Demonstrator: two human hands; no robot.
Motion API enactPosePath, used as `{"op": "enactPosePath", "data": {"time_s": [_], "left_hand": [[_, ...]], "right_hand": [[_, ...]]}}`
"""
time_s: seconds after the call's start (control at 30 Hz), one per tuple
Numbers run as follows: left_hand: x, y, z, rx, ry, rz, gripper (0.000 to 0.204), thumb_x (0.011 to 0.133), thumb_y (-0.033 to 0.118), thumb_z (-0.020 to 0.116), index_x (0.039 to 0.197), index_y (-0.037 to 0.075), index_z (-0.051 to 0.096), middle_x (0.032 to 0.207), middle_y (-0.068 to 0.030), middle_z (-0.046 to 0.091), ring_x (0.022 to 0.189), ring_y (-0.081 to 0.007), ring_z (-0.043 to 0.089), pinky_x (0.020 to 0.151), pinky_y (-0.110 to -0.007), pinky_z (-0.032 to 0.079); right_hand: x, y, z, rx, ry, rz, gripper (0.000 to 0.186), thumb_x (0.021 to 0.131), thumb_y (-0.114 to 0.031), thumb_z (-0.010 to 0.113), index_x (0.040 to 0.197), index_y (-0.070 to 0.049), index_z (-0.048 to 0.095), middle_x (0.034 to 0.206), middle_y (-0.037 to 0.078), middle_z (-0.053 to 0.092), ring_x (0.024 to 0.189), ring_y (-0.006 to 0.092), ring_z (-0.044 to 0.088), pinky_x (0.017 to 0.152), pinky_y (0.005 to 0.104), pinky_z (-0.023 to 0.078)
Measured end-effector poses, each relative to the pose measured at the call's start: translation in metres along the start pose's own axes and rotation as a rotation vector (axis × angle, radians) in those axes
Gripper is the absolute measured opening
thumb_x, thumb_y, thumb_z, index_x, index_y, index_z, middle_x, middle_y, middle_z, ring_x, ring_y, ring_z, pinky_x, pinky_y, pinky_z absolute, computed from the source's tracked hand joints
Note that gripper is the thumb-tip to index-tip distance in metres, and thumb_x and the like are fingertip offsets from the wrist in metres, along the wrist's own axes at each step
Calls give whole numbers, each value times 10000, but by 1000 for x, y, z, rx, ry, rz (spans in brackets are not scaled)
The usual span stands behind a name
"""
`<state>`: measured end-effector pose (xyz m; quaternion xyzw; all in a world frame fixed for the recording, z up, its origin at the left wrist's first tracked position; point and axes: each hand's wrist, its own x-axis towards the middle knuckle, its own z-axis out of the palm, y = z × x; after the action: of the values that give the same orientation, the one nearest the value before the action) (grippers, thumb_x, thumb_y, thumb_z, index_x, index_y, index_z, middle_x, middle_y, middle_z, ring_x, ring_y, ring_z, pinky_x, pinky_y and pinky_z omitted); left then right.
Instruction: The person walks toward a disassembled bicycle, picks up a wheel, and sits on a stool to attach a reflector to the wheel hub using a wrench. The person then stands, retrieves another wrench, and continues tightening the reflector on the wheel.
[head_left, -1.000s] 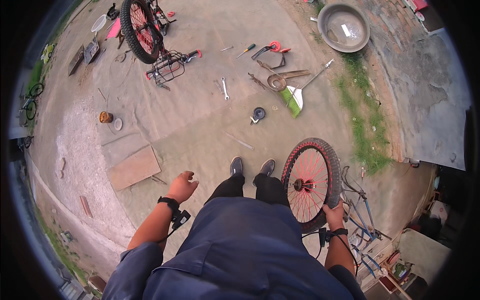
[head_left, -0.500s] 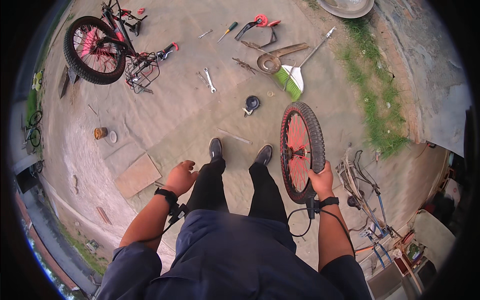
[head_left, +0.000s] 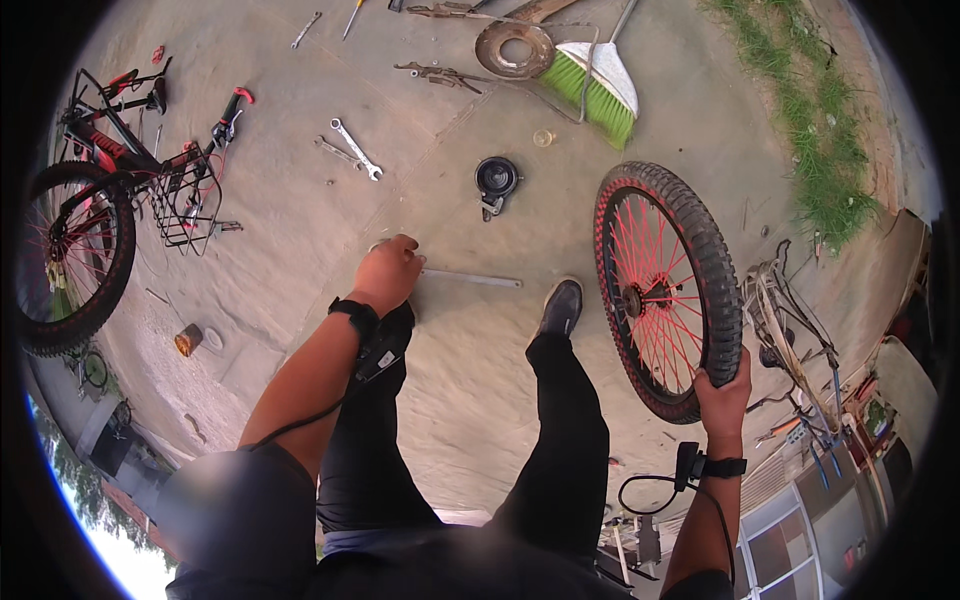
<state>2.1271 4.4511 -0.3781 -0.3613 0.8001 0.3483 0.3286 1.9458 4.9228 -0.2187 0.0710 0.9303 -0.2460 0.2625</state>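
My right hand (head_left: 724, 395) grips the black knobby tyre of a bicycle wheel (head_left: 668, 290) at its lower right edge. The wheel has red spokes and a red-patterned tyre side, and it stands upright, slightly tilted. My left hand (head_left: 390, 272) hovers over my left foot with its fingers loosely curled, and no object shows in it. Close to its fingertips in the picture, a flat metal strip (head_left: 475, 277) lies on the ground. A round black part with a small metal bracket (head_left: 496, 180) rests farther ahead.
At the left a black and red bicycle (head_left: 125, 165) is upturned with its wheel raised. Wrenches (head_left: 356, 150), a rusty ring-shaped part (head_left: 514, 50) and a green-bristled broom (head_left: 595, 90) lie ahead. Metal frame parts (head_left: 790, 330) stand at the right. Grass (head_left: 810, 130) grows along the far-right edge.
The wheel and my right hand have moved right, still together. My left hand has moved forward and right, its fingers now more curled. The view has shifted closer to the ground.
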Motion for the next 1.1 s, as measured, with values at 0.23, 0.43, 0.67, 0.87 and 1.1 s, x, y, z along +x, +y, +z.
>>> {"op": "enactPosePath", "data": {"time_s": [0.23,0.43,0.67,0.87,1.1], "left_hand": [[123,9,61,29,-17,42,352,941,264,650,1200,25,656,1118,-181,726,1057,-357,686,914,-428,535],[189,11,106,29,11,36,383,950,271,644,1222,2,634,1112,-204,726,1064,-366,685,918,-442,535],[239,20,136,18,42,4,389,940,264,656,1205,-19,618,1108,-244,713,1061,-403,680,915,-470,536],[273,13,149,143,56,13,361,926,269,663,1142,-17,624,1098,-254,709,1053,-426,673,913,-492,532],[247,14,132,-29,-54,30,301,908,220,635,1079,-29,643,999,-240,718,971,-420,683,864,-471,542]], "right_hand": [[22,45,-22,-50,93,80,681,757,-16,707,1389,23,455,1102,85,615,967,175,579,922,315,483],[22,75,-42,-15,68,147,772,766,-4,681,1476,46,383,1188,88,609,1030,176,591,968,320,470],[12,88,-48,23,80,244,818,758,-80,702,1489,46,359,1257,148,601,1096,213,604,1011,373,463],[4,117,-62,-64,88,119,828,775,-194,750,1476,43,377,1279,146,582,1150,237,585,1034,363,436],[13,94,-53,-21,66,167,829,773,-129,728,1490,48,352,1291,113,577,1139,208,574,1036,346,425]]}}
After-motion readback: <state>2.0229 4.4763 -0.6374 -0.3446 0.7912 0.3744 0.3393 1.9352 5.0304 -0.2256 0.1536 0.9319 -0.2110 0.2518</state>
